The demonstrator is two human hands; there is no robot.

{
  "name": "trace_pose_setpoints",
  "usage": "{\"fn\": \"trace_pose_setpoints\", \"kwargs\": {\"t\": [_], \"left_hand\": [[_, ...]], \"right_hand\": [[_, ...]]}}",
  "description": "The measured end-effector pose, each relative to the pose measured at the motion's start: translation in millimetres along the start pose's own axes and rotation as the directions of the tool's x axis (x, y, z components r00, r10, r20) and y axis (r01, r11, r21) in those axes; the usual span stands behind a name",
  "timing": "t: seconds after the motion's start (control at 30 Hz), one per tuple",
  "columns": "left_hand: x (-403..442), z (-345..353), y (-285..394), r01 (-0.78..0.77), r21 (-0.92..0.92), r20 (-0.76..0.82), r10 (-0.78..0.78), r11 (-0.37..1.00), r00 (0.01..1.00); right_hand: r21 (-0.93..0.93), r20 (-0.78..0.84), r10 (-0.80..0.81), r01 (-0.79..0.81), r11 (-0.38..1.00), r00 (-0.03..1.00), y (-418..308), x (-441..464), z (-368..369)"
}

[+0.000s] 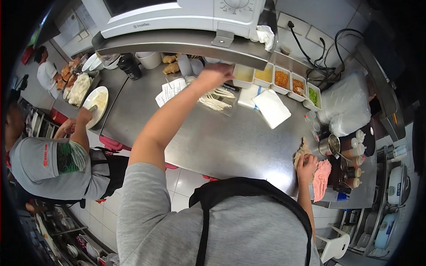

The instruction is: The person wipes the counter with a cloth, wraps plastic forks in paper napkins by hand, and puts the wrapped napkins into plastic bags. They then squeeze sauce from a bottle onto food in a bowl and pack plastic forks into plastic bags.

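Note:
My left arm stretches forward across the steel table, and my left hand (217, 74) is under the shelf edge, beside the nearest white tub of pale yellow contents (243, 75). Its fingers look curled together; whatever they may hold is too small to make out. Below that hand lies a clear bag of thin white sticks (217, 99). On the right, my right hand (306, 167) has its fingers curled on a crumpled beige cloth (301, 153). A pink cloth (321, 179) touches that hand's outer side.
Tubs of orange-brown crumbs (282, 80) and chopped greens (313, 96) continue the row. White paper sheets (271, 108) lie in front. A metal pot (329, 145) and sauce bottles (355, 151) stand right. Overhead is a microwave (177, 20). A co-worker (53, 164) handles an oval plate (98, 106) at left.

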State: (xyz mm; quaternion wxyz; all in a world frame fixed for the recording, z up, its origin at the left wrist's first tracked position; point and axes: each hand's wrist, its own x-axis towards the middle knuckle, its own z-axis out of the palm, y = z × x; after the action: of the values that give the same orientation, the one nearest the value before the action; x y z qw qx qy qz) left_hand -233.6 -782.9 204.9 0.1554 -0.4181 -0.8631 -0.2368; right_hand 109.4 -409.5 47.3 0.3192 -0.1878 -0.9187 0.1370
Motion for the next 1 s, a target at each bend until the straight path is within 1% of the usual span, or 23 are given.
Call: {"fn": "trace_pose_setpoints", "kwargs": {"t": [0.07, 0.1, 0.13, 0.17, 0.2, 0.23, 0.27, 0.3, 0.4, 0.43, 0.5, 0.53, 0.57, 0.6, 0.67, 0.7, 0.73, 0.77, 0.8, 0.83, 0.87, 0.9, 1.0], "left_hand": [[-9.4, 3.7, 36.9, -0.092, -0.049, -0.013, 0.092, 0.995, 0.996], [-16.5, 6.4, 60.3, -0.326, -0.118, -0.213, 0.297, 0.938, 0.931], [-27.6, 11.1, 86.6, -0.421, -0.121, -0.238, 0.385, 0.899, 0.892], [-39.5, 16.9, 112.0, -0.511, -0.123, -0.259, 0.470, 0.851, 0.844], [-49.0, 21.1, 133.6, -0.592, -0.195, -0.271, 0.537, 0.782, 0.799], [-57.2, 26.9, 152.1, -0.667, -0.268, -0.288, 0.604, 0.695, 0.744], [-65.8, 40.7, 166.5, -0.671, -0.308, -0.234, 0.630, 0.675, 0.741], [-73.9, 56.0, 174.6, -0.674, -0.349, -0.183, 0.658, 0.651, 0.730], [-80.0, 73.1, 180.1, -0.682, -0.519, -0.155, 0.728, 0.515, 0.668], [-73.6, 70.2, 172.8, -0.690, -0.542, -0.165, 0.744, 0.480, 0.647], [-54.0, 63.6, 147.3, -0.642, -0.540, -0.193, 0.663, 0.544, 0.724], [-46.6, 72.8, 121.6, -0.589, -0.413, -0.075, 0.618, 0.695, 0.782], [-40.2, 82.9, 93.0, -0.523, -0.258, 0.030, 0.547, 0.813, 0.836], [-32.2, 78.7, 72.7, -0.436, -0.040, 0.160, 0.437, 0.899, 0.885], [-34.0, 105.5, 22.5, -0.182, 0.312, 0.386, 0.051, 0.932, 0.921], [-33.8, 98.4, 14.8, -0.074, 0.346, 0.367, -0.062, 0.935, 0.928], [-34.8, 106.8, -6.1, -0.108, 0.366, 0.394, -0.049, 0.924, 0.918], [-42.7, 117.6, -24.4, -0.219, 0.337, 0.181, 0.165, 0.916, 0.970], [-40.9, 116.2, -25.9, -0.190, 0.323, 0.217, 0.123, 0.927, 0.968], [-29.8, 117.7, -25.2, -0.093, 0.384, 0.377, -0.064, 0.919, 0.924], [-30.9, 123.9, -31.8, -0.113, 0.405, 0.356, -0.043, 0.907, 0.933], [-24.6, 127.6, -34.5, -0.062, 0.413, 0.358, -0.100, 0.908, 0.928], [-13.2, 127.3, -30.0, -0.105, 0.442, 0.367, -0.072, 0.891, 0.927]], "right_hand": [[-0.015, -0.062, 0.027, -0.028, 0.999, 0.998, -17.4, -2.0, -5.1], [-0.045, -0.126, 0.000, -0.006, 0.999, 0.992, -39.7, -2.2, -10.4], [-0.072, -0.189, -0.029, 0.016, 0.997, 0.981, -61.7, -0.8, -14.0], [0.186, -0.132, -0.048, 0.073, 0.980, 0.990, -80.1, 2.2, -14.8], [0.465, 0.025, 0.049, -0.055, 0.884, 0.998, -98.2, -0.4, -9.2], [0.618, 0.369, 0.150, -0.362, 0.698, 0.917, -119.2, 4.2, -13.9], [0.742, 0.655, 0.093, -0.661, 0.111, 0.750, -133.2, 1.2, 1.1], [0.477, 0.802, -0.143, -0.766, -0.432, 0.580, -179.3, 18.6, -23.5], [0.471, 0.831, -0.057, -0.754, -0.458, 0.554, -166.5, 20.3, 8.8], [0.505, 0.846, 0.080, -0.746, -0.433, 0.527, -168.1, 27.2, 8.1], [0.550, 0.813, 0.042, -0.741, -0.386, 0.581, -146.2, 25.2, 6.8], [0.571, 0.795, 0.020, -0.738, -0.360, 0.606, -137.3, 22.6, 5.0], [0.577, 0.815, 0.153, -0.753, -0.316, 0.559, -139.0, 20.8, -2.2], [0.569, 0.820, 0.102, -0.778, -0.266, 0.564, -126.8, 10.3, 3.7], [0.580, 0.811, 0.022, -0.800, -0.156, 0.584, -86.7, -15.4, 22.1], [0.540, 0.842, 0.070, -0.833, -0.119, 0.535, -84.4, -22.4, 22.1], [0.510, 0.857, 0.141, -0.856, -0.091, 0.496, -91.1, -28.9, 24.2], [0.583, 0.809, 0.151, -0.809, -0.077, 0.568, -82.1, -39.1, 36.5], [0.551, 0.822, 0.186, -0.834, -0.022, 0.538, -85.8, -38.5, 34.1], [0.550, 0.822, 0.206, -0.834, -0.043, 0.531, -96.7, -32.3, 22.5], [0.516, 0.853, 0.170, -0.845, -0.140, 0.493, -96.6, -30.5, 20.9], [0.499, 0.861, 0.175, -0.859, -0.117, 0.477, -99.8, -26.7, 17.3], [0.447, 0.894, 0.091, -0.887, -0.120, 0.438, -97.4, -23.3, 13.4]]}}
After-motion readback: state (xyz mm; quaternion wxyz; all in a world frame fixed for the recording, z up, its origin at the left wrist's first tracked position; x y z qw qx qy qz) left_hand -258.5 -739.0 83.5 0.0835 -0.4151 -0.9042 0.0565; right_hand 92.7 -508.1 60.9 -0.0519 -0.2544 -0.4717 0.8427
